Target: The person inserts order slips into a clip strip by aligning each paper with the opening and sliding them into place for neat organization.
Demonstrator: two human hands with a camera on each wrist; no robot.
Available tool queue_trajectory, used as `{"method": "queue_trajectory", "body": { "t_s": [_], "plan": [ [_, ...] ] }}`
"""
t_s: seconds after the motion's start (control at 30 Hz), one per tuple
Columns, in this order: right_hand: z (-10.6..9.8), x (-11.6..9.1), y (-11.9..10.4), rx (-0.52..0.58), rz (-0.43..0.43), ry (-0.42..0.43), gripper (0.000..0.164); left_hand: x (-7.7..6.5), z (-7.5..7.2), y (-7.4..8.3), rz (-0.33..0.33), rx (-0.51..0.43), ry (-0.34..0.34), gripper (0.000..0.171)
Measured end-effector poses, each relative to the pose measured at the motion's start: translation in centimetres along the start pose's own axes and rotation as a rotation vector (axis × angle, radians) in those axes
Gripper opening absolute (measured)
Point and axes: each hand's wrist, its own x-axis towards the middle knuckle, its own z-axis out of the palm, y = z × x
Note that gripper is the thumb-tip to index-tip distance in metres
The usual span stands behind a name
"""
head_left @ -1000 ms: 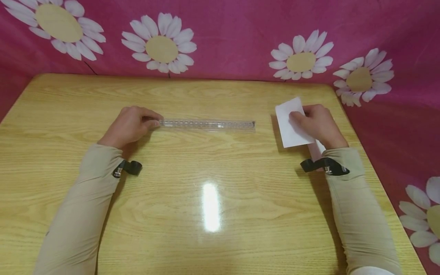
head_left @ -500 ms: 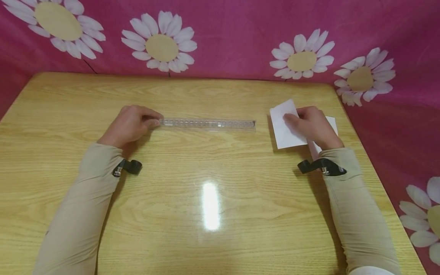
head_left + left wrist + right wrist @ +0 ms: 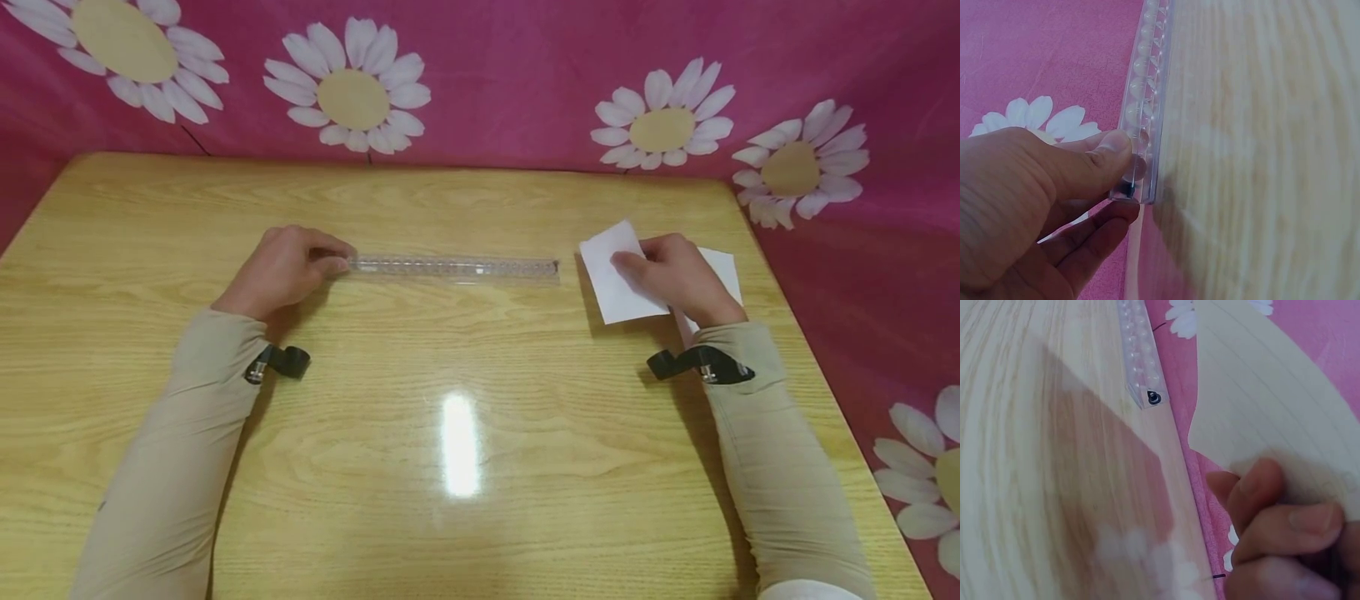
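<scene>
Clear case at table's 12 o'clock, its 9 o'clock end pinched by left hand; paper at 2 gripped by right hand. Case should be kept steady, paper uncreased.

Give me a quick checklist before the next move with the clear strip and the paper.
1. Left hand on the clear strip: ok, pinches one end.
2. Right hand on the paper: ok, held with the thumb on top.
3. Strip and paper apart: ok, gap visible in the head view.
4. Paper flat on the table: not ok, held up off it.
5. Single sheet: cannot tell; the hand hides whether the white part behind it is joined.
</scene>
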Motion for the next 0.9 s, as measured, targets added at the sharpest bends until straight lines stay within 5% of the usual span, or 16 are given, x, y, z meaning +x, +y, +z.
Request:
{"method": "queue_trajectory", "body": {
  "t_s": [0.9],
  "plan": [
    [0.83, 0.0, -0.23, -0.051, -0.043, -0.117, 0.046, 0.0, 0.0, -0.1, 0.015, 0.012, 0.014, 0.024]
  ]
}}
